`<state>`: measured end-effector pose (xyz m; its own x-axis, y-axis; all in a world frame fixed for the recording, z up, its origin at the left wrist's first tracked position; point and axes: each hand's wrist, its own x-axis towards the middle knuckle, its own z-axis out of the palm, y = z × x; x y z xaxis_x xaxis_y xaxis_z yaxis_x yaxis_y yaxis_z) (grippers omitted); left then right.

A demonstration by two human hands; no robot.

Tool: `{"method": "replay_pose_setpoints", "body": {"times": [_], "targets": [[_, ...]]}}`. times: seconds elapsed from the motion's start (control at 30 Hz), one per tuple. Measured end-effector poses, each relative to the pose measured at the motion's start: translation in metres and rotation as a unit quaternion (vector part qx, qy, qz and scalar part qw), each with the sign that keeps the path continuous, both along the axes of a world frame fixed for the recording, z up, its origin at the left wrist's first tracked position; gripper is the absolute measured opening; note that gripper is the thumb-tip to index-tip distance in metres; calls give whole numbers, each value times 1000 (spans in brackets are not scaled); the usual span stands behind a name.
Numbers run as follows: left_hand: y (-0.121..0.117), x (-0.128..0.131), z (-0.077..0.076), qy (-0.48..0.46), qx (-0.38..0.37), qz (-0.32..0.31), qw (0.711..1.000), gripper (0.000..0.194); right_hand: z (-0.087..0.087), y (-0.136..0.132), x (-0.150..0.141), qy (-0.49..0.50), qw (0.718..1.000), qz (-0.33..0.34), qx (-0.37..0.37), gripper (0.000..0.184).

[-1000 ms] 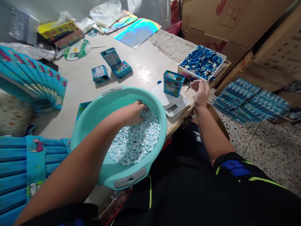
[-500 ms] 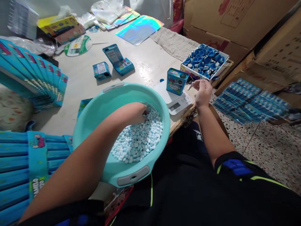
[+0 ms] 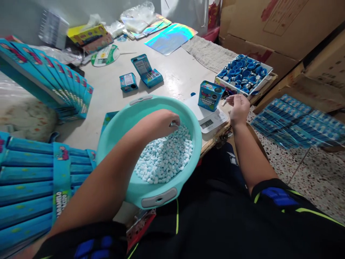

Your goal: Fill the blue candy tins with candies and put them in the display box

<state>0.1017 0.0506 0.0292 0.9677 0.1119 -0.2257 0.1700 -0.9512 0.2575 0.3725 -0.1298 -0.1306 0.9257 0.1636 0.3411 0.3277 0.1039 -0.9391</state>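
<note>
My left hand (image 3: 167,120) is closed just above a pile of pale blue and white candies (image 3: 164,158) in a turquoise tub (image 3: 198,144). A bit of candy shows between its curled fingers. My right hand (image 3: 239,108) is beside a small white digital scale (image 3: 214,121), half cupped with loosely stretched fingers and nothing visible in it. A blue tin-like box (image 3: 210,96) marked "Caramelo Macizo" stands upright on the scale, with a round dark hole in its top. The scale's digits are too blurred to read.
A white box of blue caps (image 3: 244,73) stands behind the right hand. Two small blue boxes, one closed (image 3: 128,82) and one with its lid raised (image 3: 151,77), sit behind the tub. Flat blue cartons (image 3: 27,176) lie at left. Wrapped blue packs (image 3: 299,122) rest at right.
My left hand has risen from within the candies and now shows candy between its fingers. My right hand stays beside the scale. The whole view has shifted slightly.
</note>
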Motion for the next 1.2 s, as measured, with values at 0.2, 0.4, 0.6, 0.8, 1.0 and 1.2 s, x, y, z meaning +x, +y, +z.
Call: {"method": "replay_pose_setpoints", "body": {"times": [0.2, 0.4, 0.6, 0.8, 1.0, 1.2], "targets": [[3, 3, 7, -62, -20, 41, 997, 22, 4, 2, -7, 1, 1000, 17, -13, 30], [-4, 29, 36, -195, -23, 57, 979, 21, 1, 2, -7, -2, 999, 38, -29, 31], [-19, 106, 44, -275, -15, -11, 961, 15, 2, 3, -6, 17, 999, 47, -18, 30], [-31, 151, 24, -291, -50, -26, 955, 21, 4, 4, -9, 21, 998, 57, -26, 33], [-36, 153, 16, -276, -74, -8, 958, 32, 4, 6, -9, 29, 997, 72, -15, 33], [-35, 151, 13, -274, -90, 39, 957, 38, 5, 7, -9, 33, 996, 78, -10, 34]]}}
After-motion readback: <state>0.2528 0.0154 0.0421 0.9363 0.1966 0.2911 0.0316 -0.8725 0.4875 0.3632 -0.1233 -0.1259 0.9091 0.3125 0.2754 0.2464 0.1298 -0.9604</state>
